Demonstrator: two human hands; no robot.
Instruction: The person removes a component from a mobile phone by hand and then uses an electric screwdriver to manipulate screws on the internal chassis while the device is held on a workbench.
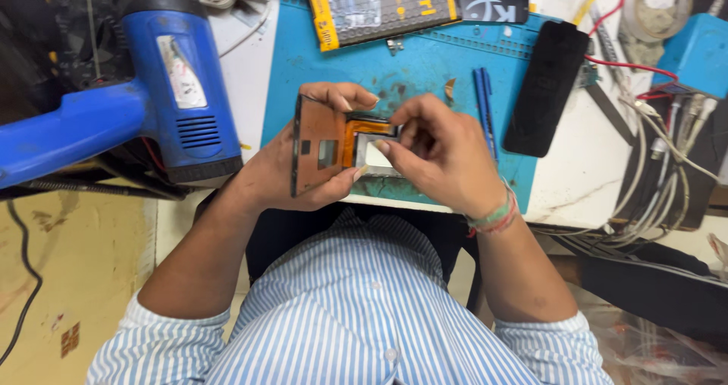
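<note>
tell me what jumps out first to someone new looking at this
The big blue heat gun at upper left grabs the eye. At centre, over the blue work mat, the left hand holds a copper-backed phone screen panel while the right hand picks at its edge.

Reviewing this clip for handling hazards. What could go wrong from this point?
1. The orange flex ribbon is bent between the copper-backed panel and the frame; the right hand pulling there might tear it.
2. The left hand holds the panel at the mat's edge, so a slip could drop it.
</note>
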